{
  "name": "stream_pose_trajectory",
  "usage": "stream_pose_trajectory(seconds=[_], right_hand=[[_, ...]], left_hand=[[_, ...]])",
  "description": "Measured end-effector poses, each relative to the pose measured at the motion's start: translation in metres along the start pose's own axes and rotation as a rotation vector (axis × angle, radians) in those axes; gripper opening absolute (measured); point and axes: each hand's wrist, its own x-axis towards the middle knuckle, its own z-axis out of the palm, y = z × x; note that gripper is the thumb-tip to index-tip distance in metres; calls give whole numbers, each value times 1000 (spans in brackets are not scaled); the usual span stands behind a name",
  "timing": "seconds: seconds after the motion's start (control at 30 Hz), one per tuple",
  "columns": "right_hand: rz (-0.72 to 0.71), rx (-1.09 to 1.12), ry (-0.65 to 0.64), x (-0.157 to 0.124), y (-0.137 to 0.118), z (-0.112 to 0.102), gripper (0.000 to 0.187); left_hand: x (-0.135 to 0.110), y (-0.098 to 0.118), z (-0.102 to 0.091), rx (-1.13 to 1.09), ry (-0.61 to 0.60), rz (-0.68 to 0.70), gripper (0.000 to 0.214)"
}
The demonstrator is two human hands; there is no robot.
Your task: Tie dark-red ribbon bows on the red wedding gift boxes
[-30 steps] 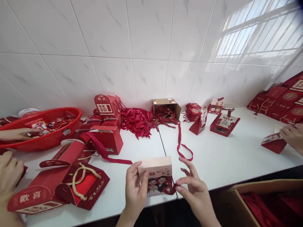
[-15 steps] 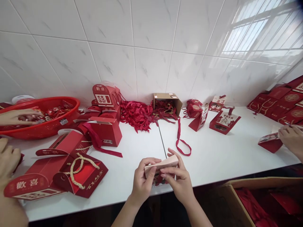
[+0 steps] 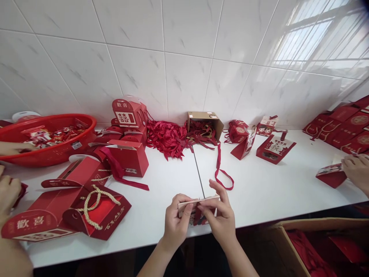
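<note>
Between my two hands, above the front edge of the white table, is a small red and cream paper gift box [image 3: 196, 216], partly hidden by my fingers. My left hand [image 3: 177, 217] grips its left side, thumb on the near face. My right hand [image 3: 220, 215] pinches its right side between thumb and fingers, one finger raised. A loose loop of dark red ribbon [image 3: 223, 177] lies on the table just beyond. Farther back are a heap of red ribbons [image 3: 166, 138] and an open cardboard box [image 3: 203, 116] with more ribbon in it.
Red gift boxes with rope handles [image 3: 100, 219] stand at left, before a red basin [image 3: 83, 132] of wrapped sweets. Small finished-looking boxes [image 3: 276, 150] stand at right. Other people's hands [image 3: 357, 171] work at both sides. A carton [image 3: 294, 246] sits below the table's right edge.
The cream top flap of the box in my hands has tipped down, and my right fingers have shifted onto it. At left, another person's hand has drawn back from the sweets.
</note>
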Motion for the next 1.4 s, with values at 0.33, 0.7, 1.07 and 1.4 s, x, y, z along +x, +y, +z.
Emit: stream_pose_trajectory(seconds=[0.33, 0.7, 1.07, 1.4], right_hand=[[255, 292, -4, 3, -10, 1, 24], [74, 146, -92, 3, -21, -15, 16], [-436, -53, -401, -8, -44, -12, 20], [-393, -79, -377, -6, -41, -22, 21]], left_hand=[[-3, -16, -6, 284, 93, 267, 55], [3, 43, -67, 546, -204, 104, 9], [9, 84, -40, -12, -172, 9, 39], [0, 71, -43, 184, -388, -2, 14]])
